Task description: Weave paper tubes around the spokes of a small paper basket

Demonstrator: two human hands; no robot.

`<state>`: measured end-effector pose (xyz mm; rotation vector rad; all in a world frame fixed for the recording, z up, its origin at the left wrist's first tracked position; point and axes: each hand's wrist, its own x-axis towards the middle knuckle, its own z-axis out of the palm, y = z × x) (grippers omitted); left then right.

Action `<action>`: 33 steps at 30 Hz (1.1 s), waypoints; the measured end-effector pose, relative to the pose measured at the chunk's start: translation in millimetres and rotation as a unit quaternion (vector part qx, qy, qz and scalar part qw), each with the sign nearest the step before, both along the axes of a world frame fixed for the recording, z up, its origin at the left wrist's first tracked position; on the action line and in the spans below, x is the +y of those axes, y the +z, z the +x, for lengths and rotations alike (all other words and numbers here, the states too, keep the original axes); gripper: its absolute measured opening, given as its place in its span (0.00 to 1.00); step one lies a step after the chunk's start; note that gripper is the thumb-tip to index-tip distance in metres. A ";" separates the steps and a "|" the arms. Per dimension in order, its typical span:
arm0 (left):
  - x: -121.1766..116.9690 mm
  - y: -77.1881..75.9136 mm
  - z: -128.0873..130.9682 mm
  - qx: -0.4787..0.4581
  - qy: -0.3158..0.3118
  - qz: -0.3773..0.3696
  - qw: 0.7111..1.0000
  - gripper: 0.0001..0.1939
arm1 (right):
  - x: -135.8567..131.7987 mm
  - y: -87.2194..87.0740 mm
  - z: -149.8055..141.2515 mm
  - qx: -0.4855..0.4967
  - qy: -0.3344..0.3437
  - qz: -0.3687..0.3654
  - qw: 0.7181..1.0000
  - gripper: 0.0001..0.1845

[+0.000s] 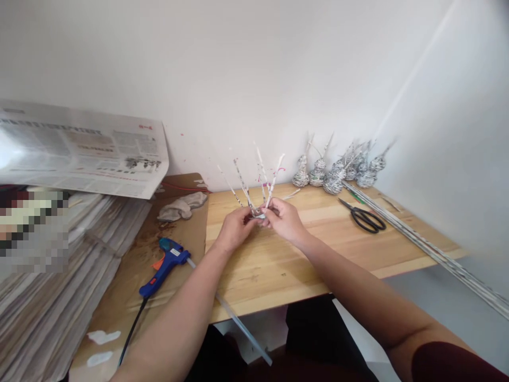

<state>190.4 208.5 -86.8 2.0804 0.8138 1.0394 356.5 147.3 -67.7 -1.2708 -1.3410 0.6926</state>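
Note:
Both my hands meet over the middle of the wooden table, around a small woven base of rolled newspaper sticks (257, 214). My left hand (237, 227) grips the left side of it, thumb and fingers closed. The fingers of my right hand (284, 216) pinch one upright paper stick (274, 180) close to where it meets the base. Several other printed paper sticks (241, 178) fan upward and outward from between the hands. Much of the woven part is hidden behind my fingers.
Several gourd-shaped woven paper pieces (334, 178) stand by the wall, right. Black-handled scissors (366, 218) and long paper sticks (413, 236) lie nearer. On the left are a blue glue gun (165, 270) with a long glue stick, gloves (183, 206), a newspaper stack (87, 265) and a newspaper sheet (87, 148).

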 end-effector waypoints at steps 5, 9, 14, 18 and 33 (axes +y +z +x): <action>6.8 -1.7 -4.2 -0.039 0.023 -0.032 0.998 0.10 | 5.2 -4.3 -18.6 0.011 0.020 0.049 0.999 0.07; 8.0 -0.8 -4.8 -0.063 0.011 -0.047 0.997 0.11 | -6.6 -1.5 -5.9 -0.030 -0.043 0.141 0.989 0.14; 6.5 5.9 -5.5 -0.101 0.032 -0.026 0.994 0.09 | -11.9 9.1 35.7 -0.018 -0.175 0.120 0.977 0.28; 5.3 9.9 -7.0 -0.117 0.083 0.038 0.989 0.07 | -9.7 12.5 44.2 -0.092 -0.171 0.053 0.980 0.36; 4.0 12.8 -8.0 -0.068 0.034 0.046 0.996 0.10 | 5.8 4.1 32.8 0.279 0.043 -0.059 0.958 0.30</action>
